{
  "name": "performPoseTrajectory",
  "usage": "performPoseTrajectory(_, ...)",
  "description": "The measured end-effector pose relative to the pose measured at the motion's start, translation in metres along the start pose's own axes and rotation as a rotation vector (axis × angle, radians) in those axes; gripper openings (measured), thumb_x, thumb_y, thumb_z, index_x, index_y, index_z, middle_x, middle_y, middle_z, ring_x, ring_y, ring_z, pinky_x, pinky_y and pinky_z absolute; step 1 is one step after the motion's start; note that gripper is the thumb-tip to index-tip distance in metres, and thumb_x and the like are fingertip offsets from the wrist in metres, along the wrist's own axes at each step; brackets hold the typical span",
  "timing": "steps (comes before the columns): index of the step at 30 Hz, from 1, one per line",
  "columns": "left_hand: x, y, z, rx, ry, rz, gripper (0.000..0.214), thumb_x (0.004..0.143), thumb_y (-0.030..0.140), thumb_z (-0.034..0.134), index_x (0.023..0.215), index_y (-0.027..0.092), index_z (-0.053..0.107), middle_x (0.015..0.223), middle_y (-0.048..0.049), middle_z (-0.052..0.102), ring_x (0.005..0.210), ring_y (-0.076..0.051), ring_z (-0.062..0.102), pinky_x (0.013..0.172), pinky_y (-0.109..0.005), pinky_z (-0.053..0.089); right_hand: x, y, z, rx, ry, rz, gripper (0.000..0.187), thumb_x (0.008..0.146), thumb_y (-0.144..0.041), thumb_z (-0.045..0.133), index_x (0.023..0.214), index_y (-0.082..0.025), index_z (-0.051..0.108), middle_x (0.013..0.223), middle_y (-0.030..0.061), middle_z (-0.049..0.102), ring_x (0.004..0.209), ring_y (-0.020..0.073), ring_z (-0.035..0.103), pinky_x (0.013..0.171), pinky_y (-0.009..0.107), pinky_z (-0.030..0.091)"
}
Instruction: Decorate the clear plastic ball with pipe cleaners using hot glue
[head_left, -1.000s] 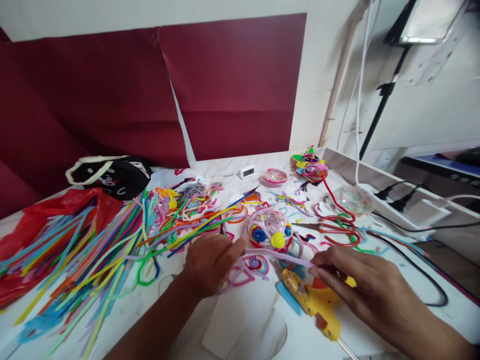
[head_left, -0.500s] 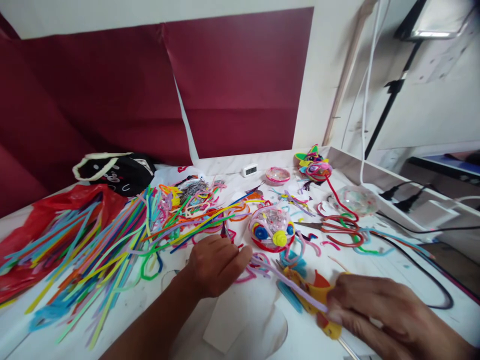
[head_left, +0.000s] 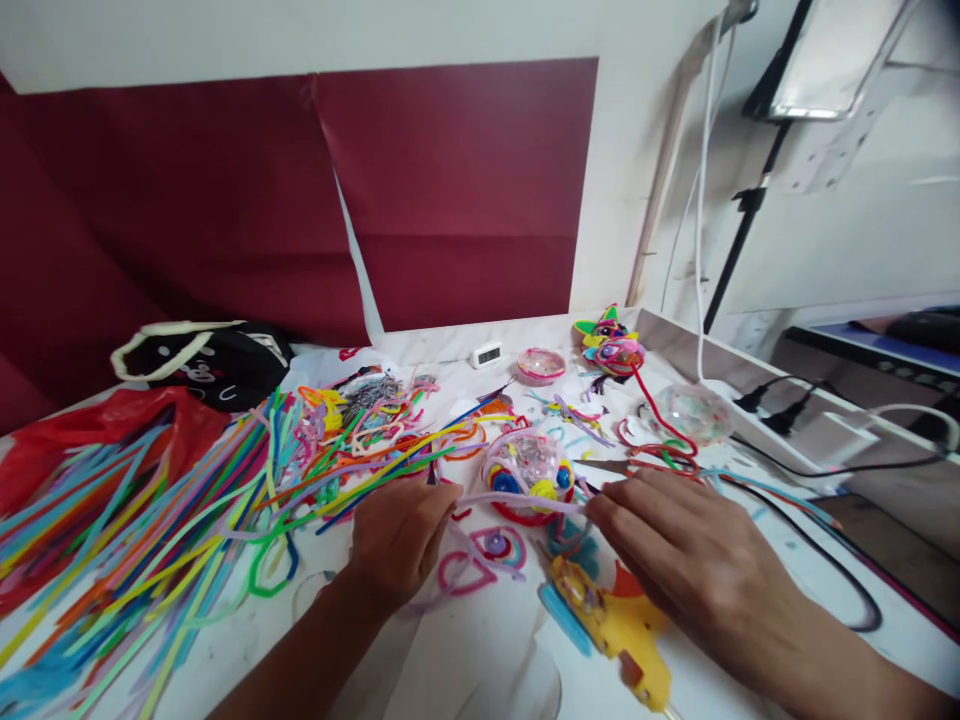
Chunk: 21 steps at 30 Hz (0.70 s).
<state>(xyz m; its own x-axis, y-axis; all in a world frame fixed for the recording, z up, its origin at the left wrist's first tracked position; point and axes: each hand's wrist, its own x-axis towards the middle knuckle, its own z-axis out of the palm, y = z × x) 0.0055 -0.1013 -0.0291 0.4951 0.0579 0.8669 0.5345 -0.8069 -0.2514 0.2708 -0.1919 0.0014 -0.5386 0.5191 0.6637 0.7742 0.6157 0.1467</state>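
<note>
A lilac pipe cleaner [head_left: 517,500] stretches nearly level between my two hands. My left hand [head_left: 397,540] pinches one end, with its fingers curled. My right hand [head_left: 690,550] is closed on the other end, its fingertips partly hidden behind the knuckles. Just behind the strip sits a clear round piece [head_left: 529,455] wound with pink, with blue and yellow parts on its front. Below the strip lie pink and lilac pipe-cleaner loops [head_left: 469,572]. A yellow glue gun [head_left: 637,640] rests beneath my right wrist, beside a short blue piece [head_left: 566,617].
Loose pipe cleaners [head_left: 217,530] and a red plastic bag [head_left: 180,412] cover the left side. Red-handled scissors [head_left: 652,458] lie behind my right hand. A black pouch [head_left: 225,370], a small digital clock [head_left: 487,355] and a clear dome [head_left: 694,412] stand farther back. A black cable [head_left: 832,560] curves on the right.
My right hand has moved left and up, away from the glue gun. The lilac pipe cleaner has gone from slanting to nearly level. The view has shifted slightly right.
</note>
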Motion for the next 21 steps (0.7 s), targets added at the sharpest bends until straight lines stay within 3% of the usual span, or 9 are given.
performPoseTrajectory(9,0.004,0.007,-0.004,-0.114,-0.079,0.023,0.017,0.096,0.017,0.04,0.098,0.012,0.056,0.066,-0.0026,0.064,0.059,-0.012,0.058,0.059,-0.023,0.046,0.003,0.012,0.008,-0.038,0.106,-0.002,0.008,0.087,-0.005,0.054,0.093,-0.006,0.06,0.076,0.0083,0.059,0.071,0.0181,0.047,0.06,0.033,0.036)
performPoseTrajectory(15,0.006,0.008,-0.001,-0.07,-0.072,-0.025,0.018,0.098,0.017,0.037,0.094,0.016,0.055,0.065,-0.0001,0.062,0.057,-0.012,0.057,0.057,-0.024,0.043,0.004,0.01,0.014,0.069,0.16,0.06,0.01,0.084,-0.004,0.054,0.08,-0.012,0.057,0.067,0.0043,0.054,0.062,0.0153,0.041,0.054,0.031,0.032)
performPoseTrajectory(21,0.008,0.009,-0.002,0.017,-0.137,-0.006,0.021,0.097,0.018,0.037,0.084,0.019,0.054,0.057,0.0017,0.059,0.053,-0.012,0.056,0.055,-0.024,0.043,0.0,0.011,0.019,0.128,0.184,0.133,0.011,0.083,-0.004,0.054,0.079,-0.013,0.058,0.063,0.0041,0.055,0.06,0.0154,0.045,0.053,0.029,0.035)
